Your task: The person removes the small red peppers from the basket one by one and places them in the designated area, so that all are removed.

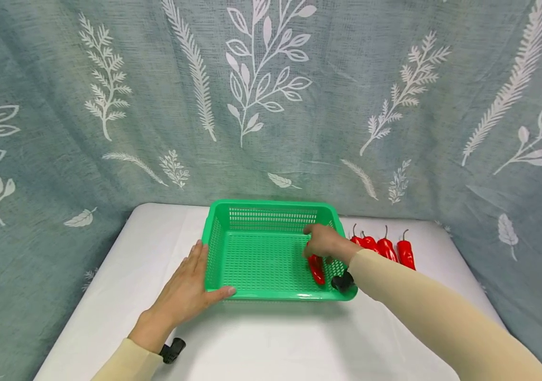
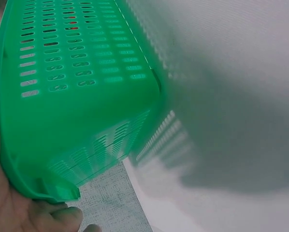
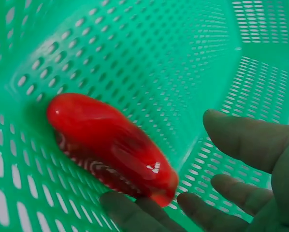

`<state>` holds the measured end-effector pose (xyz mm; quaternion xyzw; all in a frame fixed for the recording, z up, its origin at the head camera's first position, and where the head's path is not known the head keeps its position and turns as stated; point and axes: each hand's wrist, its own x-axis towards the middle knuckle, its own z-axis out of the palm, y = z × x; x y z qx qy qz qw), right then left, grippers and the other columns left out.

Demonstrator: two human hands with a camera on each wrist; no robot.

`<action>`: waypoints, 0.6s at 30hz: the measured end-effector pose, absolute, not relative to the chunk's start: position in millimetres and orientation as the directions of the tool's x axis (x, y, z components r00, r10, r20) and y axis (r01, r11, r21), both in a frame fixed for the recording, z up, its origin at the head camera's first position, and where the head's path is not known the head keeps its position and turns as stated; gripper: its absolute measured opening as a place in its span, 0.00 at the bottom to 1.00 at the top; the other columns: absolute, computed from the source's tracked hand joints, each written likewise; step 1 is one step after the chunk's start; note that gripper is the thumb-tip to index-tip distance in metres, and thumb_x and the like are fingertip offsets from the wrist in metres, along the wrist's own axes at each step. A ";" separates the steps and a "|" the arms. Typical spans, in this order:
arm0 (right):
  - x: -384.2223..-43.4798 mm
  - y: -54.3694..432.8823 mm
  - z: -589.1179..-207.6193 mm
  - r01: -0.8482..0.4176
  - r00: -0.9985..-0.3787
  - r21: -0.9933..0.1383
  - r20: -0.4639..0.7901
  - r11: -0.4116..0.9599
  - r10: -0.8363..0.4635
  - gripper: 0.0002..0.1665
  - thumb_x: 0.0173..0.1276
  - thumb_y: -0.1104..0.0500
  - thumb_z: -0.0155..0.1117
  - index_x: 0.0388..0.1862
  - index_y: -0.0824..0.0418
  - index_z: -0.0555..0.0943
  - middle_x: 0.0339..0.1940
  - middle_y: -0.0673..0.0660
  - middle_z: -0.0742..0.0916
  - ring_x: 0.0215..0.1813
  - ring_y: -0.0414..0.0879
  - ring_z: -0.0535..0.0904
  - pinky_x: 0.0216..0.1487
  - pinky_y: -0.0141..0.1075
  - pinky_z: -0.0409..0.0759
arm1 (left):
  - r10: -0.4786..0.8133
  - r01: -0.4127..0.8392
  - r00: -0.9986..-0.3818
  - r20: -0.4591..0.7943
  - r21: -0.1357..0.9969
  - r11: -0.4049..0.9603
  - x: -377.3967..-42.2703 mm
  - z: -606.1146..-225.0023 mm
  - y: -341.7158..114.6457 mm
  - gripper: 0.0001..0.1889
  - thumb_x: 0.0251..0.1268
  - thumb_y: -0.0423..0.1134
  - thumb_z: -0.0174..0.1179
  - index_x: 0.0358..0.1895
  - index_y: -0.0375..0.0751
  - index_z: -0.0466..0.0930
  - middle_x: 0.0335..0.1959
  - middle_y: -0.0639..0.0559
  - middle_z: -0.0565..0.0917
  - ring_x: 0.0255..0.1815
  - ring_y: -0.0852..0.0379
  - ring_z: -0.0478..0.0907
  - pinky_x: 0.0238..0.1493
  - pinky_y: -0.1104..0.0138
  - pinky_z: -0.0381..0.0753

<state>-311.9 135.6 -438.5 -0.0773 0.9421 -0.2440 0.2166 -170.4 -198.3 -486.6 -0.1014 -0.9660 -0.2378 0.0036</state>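
A green plastic basket (image 1: 271, 295) with slotted walls stands on the white table. My left hand (image 1: 182, 296) rests against its left side, fingers straight along the rim and thumb over the front left corner. The left wrist view shows that hand (image 2: 14, 212) beside the basket's outer wall (image 2: 52, 116). Inside the basket, toward the right wall, lies a glossy red chili pepper (image 1: 317, 271). My right hand (image 1: 325, 242) reaches in over it. Up close in the right wrist view, thumb and fingers are spread apart beside the pepper (image 3: 110, 140), not wrapped round it.
Several more red peppers (image 1: 387, 250) with stems lie in a row on the table just right of the basket, partly behind my right forearm. A grey-green leaf-patterned cloth (image 1: 271, 153) hangs behind the table. White tabletop (image 1: 271, 344) extends in front of the basket.
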 end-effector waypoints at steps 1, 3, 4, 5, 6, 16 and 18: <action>-312.4 135.3 -441.1 -0.052 -0.895 -0.481 -0.366 0.875 -0.254 0.46 0.60 0.66 0.77 0.78 0.66 0.70 0.60 0.70 0.84 0.37 0.54 0.85 0.32 0.49 0.91 | 0.198 0.202 -0.978 0.058 0.458 0.866 -170.8 -486.8 -197.8 0.68 0.62 0.81 0.56 0.85 0.27 0.43 0.87 0.32 0.43 0.88 0.35 0.44 0.84 0.41 0.54; -313.9 134.7 -445.8 -0.071 -0.899 -0.459 -0.356 0.886 -0.256 0.46 0.58 0.67 0.78 0.77 0.66 0.71 0.59 0.69 0.84 0.34 0.53 0.84 0.31 0.48 0.90 | 0.206 0.212 -0.977 0.062 0.450 0.867 -171.3 -487.1 -196.9 0.68 0.62 0.81 0.57 0.84 0.26 0.43 0.87 0.32 0.43 0.88 0.36 0.43 0.84 0.42 0.54; -314.7 133.7 -447.7 -0.096 -0.899 -0.445 -0.344 0.890 -0.269 0.46 0.57 0.67 0.78 0.76 0.66 0.72 0.59 0.69 0.85 0.35 0.51 0.84 0.32 0.46 0.90 | 0.208 0.213 -0.976 0.062 0.447 0.869 -171.6 -487.3 -196.8 0.68 0.62 0.81 0.57 0.84 0.26 0.42 0.87 0.32 0.42 0.88 0.36 0.43 0.85 0.42 0.53; -315.9 132.8 -449.5 -0.120 -0.898 -0.439 -0.335 0.890 -0.286 0.45 0.57 0.68 0.78 0.75 0.66 0.73 0.60 0.69 0.85 0.36 0.51 0.83 0.33 0.45 0.90 | 0.207 0.213 -0.976 0.063 0.444 0.870 -171.8 -487.7 -196.9 0.68 0.62 0.81 0.57 0.84 0.26 0.42 0.87 0.32 0.42 0.88 0.36 0.43 0.85 0.42 0.54; -316.9 131.8 -450.9 -0.149 -0.894 -0.431 -0.326 0.890 -0.307 0.44 0.57 0.68 0.79 0.74 0.66 0.74 0.61 0.69 0.84 0.39 0.51 0.83 0.36 0.44 0.89 | 0.208 0.214 -0.976 0.064 0.441 0.872 -171.9 -487.9 -197.1 0.68 0.62 0.81 0.57 0.84 0.27 0.42 0.87 0.32 0.42 0.88 0.36 0.43 0.85 0.42 0.54; -320.4 117.0 -464.4 -0.279 -0.828 -0.428 -0.346 0.860 -0.441 0.46 0.61 0.61 0.82 0.75 0.66 0.71 0.68 0.68 0.81 0.61 0.57 0.81 0.59 0.47 0.84 | 0.204 0.211 -0.977 0.065 0.445 0.870 -171.3 -489.8 -199.1 0.69 0.61 0.82 0.56 0.85 0.27 0.42 0.87 0.32 0.42 0.88 0.35 0.45 0.83 0.41 0.56; -318.7 115.3 -466.3 -0.254 -0.822 -0.419 -0.381 0.872 -0.423 0.48 0.60 0.60 0.84 0.75 0.65 0.69 0.65 0.67 0.82 0.58 0.55 0.81 0.55 0.45 0.86 | 0.202 0.209 -0.977 0.063 0.445 0.871 -171.3 -490.0 -199.4 0.69 0.61 0.82 0.57 0.85 0.27 0.42 0.87 0.32 0.42 0.88 0.35 0.45 0.83 0.41 0.57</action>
